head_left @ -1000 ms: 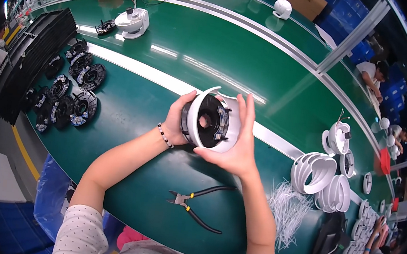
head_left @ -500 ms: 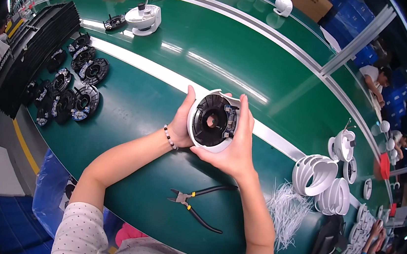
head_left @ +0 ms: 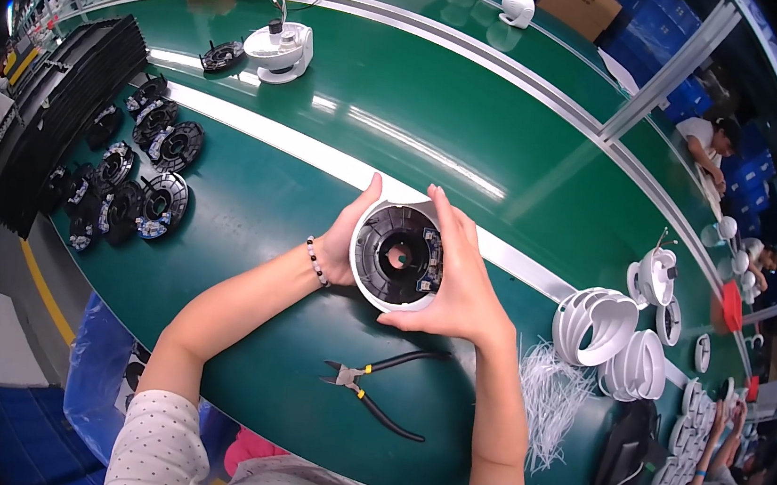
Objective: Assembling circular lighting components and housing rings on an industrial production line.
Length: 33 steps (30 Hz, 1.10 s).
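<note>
Over the green worktop: holding a white ring housing, with a black disc inside, face turned up toward the camera.
Left hand: gripping the housing's left side, with fingers largely hidden behind; liable to let the ring roll if loosened alone.
Right hand: gripping the opposite side, thumb by the lower rim; covering part of the edge, so impossible to tell whether seated evenly there.
Black disc: could tilt or drop out if not fastened; impossible to confirm from this angle.
Circuit board: close beside the right fingers; might be pressed or scraped by a hard inward squeeze.
Cutters: lying nearer the body, handles spread; could scratch the white shell if lowered onto them.
White strands: heaped beside the right forearm; might get dragged along by a wide swing.
</note>
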{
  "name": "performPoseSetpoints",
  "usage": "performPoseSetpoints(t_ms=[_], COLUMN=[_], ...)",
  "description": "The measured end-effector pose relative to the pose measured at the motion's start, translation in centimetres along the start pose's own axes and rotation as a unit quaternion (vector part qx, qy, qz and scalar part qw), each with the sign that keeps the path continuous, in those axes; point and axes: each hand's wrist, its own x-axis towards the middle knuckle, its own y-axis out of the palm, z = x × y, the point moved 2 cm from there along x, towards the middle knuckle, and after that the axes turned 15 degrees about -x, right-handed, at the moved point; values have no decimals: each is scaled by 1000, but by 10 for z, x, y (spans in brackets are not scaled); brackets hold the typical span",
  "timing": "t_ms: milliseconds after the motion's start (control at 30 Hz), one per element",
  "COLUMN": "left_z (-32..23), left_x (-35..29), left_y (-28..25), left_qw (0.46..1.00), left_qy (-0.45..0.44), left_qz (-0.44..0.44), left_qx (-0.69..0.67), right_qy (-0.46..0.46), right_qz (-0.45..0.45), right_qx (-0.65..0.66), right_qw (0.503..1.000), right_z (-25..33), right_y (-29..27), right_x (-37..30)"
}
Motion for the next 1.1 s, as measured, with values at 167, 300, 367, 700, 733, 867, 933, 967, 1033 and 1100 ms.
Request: performPoseSetpoints(t_ms=[167,300,367,700,733,867,933,967,1033,1100], left_z=[6,9,14,22,19,-9,35,3,52,47], left_x=[-4,-8,-4,81,101,190,216,247,265,259], left_y=[7,16,17,2,-2,-59,-21,-79,-60,-68], left_qw=[997,997,997,988,986,962,965,931,911,884], left_qy=[70,76,67,134,150,244,221,318,337,322], left_qz=[-21,12,40,-71,-68,-63,-124,-131,-129,-187], left_qx=[7,23,17,33,36,108,73,125,200,284], right_qy=[4,21,33,78,86,152,231,152,253,295], right_qz=[-71,-121,-161,-172,-197,-237,-167,-142,-72,-53], right_qx=[-16,-29,-56,-118,-148,-263,-351,-378,-368,-351], right_qw=[997,992,985,975,965,923,892,902,892,887], right_z=[0,10,8,-18,-20,-46,-85,-88,-131,-140], right_y=[7,14,18,-32,-52,-134,-164,-160,-174,-167], right_x=[-3,-9,-18,-73,-87,-114,-142,-122,-158,-149])
